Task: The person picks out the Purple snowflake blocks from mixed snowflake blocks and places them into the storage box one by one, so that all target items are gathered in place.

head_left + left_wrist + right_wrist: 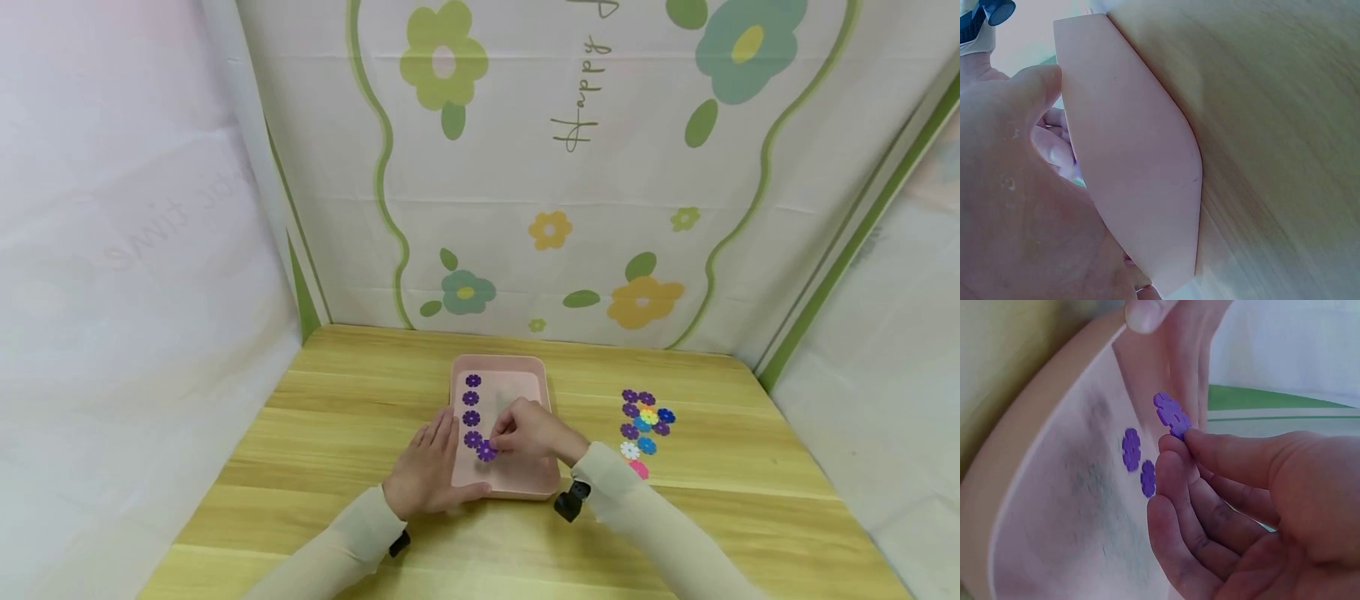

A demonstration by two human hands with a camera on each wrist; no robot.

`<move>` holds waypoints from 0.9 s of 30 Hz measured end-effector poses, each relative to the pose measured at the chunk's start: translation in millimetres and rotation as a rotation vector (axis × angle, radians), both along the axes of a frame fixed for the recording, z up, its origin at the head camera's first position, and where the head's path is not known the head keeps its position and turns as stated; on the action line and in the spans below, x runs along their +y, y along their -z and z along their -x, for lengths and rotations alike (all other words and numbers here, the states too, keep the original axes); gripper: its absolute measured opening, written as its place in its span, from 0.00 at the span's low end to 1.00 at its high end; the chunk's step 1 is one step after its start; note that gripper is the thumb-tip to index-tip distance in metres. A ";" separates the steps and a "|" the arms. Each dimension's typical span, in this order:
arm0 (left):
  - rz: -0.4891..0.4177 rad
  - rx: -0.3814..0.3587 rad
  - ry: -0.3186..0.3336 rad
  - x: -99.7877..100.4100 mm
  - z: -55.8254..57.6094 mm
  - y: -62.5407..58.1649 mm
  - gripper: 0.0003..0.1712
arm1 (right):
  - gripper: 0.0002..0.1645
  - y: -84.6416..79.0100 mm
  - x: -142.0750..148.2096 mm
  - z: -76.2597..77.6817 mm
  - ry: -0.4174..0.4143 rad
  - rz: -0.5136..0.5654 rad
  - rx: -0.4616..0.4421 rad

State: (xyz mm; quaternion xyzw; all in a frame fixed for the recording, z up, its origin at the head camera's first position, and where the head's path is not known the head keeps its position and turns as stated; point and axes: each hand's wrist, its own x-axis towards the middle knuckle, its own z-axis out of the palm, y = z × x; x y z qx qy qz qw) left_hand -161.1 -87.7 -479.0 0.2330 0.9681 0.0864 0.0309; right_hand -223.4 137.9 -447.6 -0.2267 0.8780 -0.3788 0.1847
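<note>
A pink rectangular tray (525, 482) stands on the table, with several purple snowflake discs (471, 417) in a column along its left side. My right hand (534, 429) pinches another purple snowflake disc (1171, 415) between thumb and index finger, above the tray's left half at the near end of that column. Two more discs (1131, 450) lie beyond it in the right wrist view. My left hand (427, 471) rests along the tray's left wall, fingers straight, with the thumb at the near rim. In the left wrist view the tray's outer wall (1135, 150) hides most of those fingers.
To the right of the tray lies a loose group of snowflake discs (630, 409) in purple, blue, yellow, orange, white and pink. Behind the wooden table (360, 375) hangs a flower-printed cloth (495, 183), and white cloth walls (135, 317) stand at both sides.
</note>
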 end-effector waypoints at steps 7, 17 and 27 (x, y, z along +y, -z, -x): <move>0.010 -0.010 0.002 1.2 0.1 -0.1 0.69 | 0.04 19.2 -11.4 -3.8 0.021 -0.003 -0.018; 0.018 -0.023 0.000 0.5 0.1 -2.2 0.69 | 0.07 36.2 -17.3 -6.7 0.057 -0.002 -0.047; 0.032 -0.020 -0.002 1.4 1.5 -0.3 0.70 | 0.05 32.3 -16.3 -7.4 0.066 -0.041 -0.009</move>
